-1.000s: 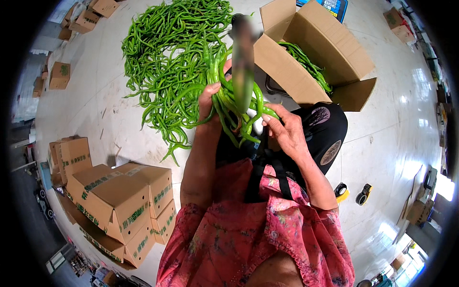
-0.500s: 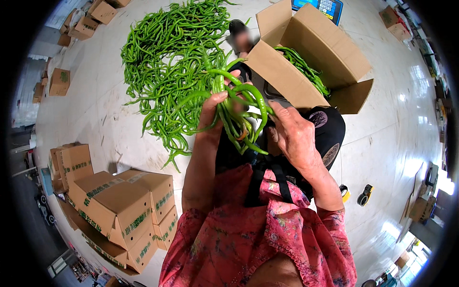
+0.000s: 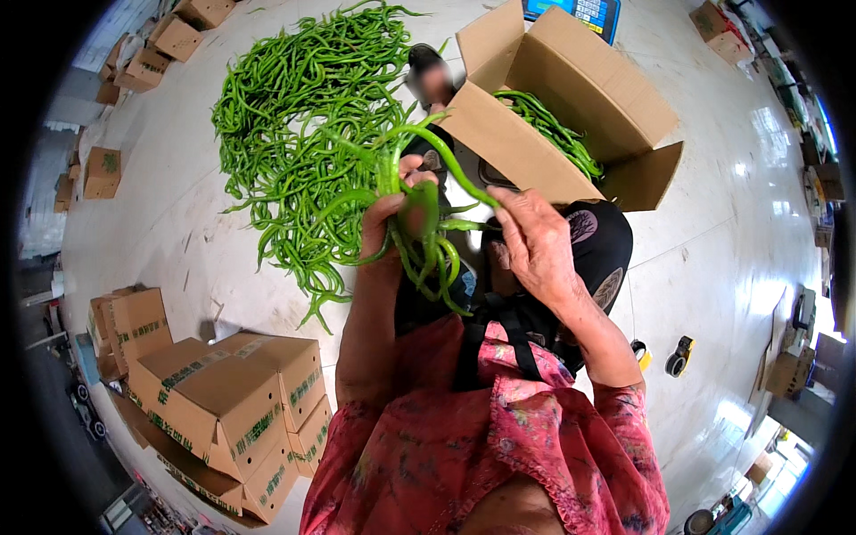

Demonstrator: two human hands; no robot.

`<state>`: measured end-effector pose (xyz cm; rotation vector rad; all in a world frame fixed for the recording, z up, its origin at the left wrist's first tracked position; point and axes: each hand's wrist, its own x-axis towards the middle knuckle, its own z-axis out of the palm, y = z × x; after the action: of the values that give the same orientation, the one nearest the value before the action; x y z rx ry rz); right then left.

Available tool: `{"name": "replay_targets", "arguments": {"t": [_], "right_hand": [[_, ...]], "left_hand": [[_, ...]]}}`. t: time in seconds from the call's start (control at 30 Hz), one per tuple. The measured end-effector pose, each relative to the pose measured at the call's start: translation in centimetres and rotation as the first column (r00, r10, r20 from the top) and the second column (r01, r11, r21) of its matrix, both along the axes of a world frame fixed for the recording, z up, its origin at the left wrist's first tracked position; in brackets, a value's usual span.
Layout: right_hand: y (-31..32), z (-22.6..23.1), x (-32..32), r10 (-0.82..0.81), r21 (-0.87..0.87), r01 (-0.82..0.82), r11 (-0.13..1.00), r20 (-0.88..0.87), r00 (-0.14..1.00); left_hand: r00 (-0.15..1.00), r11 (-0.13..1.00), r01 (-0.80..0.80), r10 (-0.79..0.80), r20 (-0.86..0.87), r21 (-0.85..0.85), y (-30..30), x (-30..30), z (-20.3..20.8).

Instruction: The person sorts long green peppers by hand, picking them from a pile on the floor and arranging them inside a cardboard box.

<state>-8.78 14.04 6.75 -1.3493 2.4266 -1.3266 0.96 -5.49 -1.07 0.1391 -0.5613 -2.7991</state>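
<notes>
My left hand [image 3: 390, 209] is closed round a loose bunch of long green chili peppers [image 3: 390, 169], whose ends stick out above and below it. Between the fingertips of my right hand [image 3: 539, 239] is the end of one long pepper [image 3: 456, 167], which arcs across from the bunch. Beyond my left hand a wide heap of green chili peppers [image 3: 303, 116] lies spread over the floor. To the right, an open cardboard box [image 3: 526, 147] has more green peppers [image 3: 563, 134] lying inside.
Closed cardboard boxes [image 3: 214, 383] are stacked at the near left. A blue device with keys [image 3: 593, 13] stands behind the open box. Two tape rolls, one in a dispenser [image 3: 679, 357], lie on the floor at right. More boxes [image 3: 102, 172] line the far left.
My right hand has drawn one pepper's end out to the side, straightening it away from the bunch. The left hand keeps its hold. The whole view has shifted slightly.
</notes>
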Motion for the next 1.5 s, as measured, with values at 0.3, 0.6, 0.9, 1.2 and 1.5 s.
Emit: {"name": "replay_targets", "arguments": {"t": [0.3, 0.6, 0.9, 1.2, 1.5], "right_hand": [[3.1, 2.5, -9.0, -0.32, -0.005, 0.337, 0.942, -0.325, 0.89], [2.2, -5.2, -19.6, -0.22, 0.238, 0.344, 0.908, -0.428, 0.877], [0.1, 3.9, -7.0, 0.019, 0.159, -0.047, 0.986, 0.171, 0.985], [-0.2, 0.5, 6.0, 0.203, 0.21, -0.186, 0.96, -0.065, 0.977], [-3.6, -4.4, 4.0, 0.068, 0.203, -0.089, 0.975, 0.106, 0.992]], "left_hand": [[0.995, 0.999, -0.031, 0.033, -0.095, 0.025, -0.9, 0.3, -2.9], [0.994, 1.0, 0.012, -0.009, -0.11, 0.027, -1.2, 0.2, -2.7], [0.985, 0.998, 0.02, -0.008, -0.174, 0.063, -1.2, -1.8, -2.4], [0.992, 0.994, -0.111, 0.109, 0.063, 0.027, -0.6, -2.8, -1.3], [0.986, 0.986, -0.141, 0.148, 0.08, -0.095, -0.1, -2.3, -1.4]]}}
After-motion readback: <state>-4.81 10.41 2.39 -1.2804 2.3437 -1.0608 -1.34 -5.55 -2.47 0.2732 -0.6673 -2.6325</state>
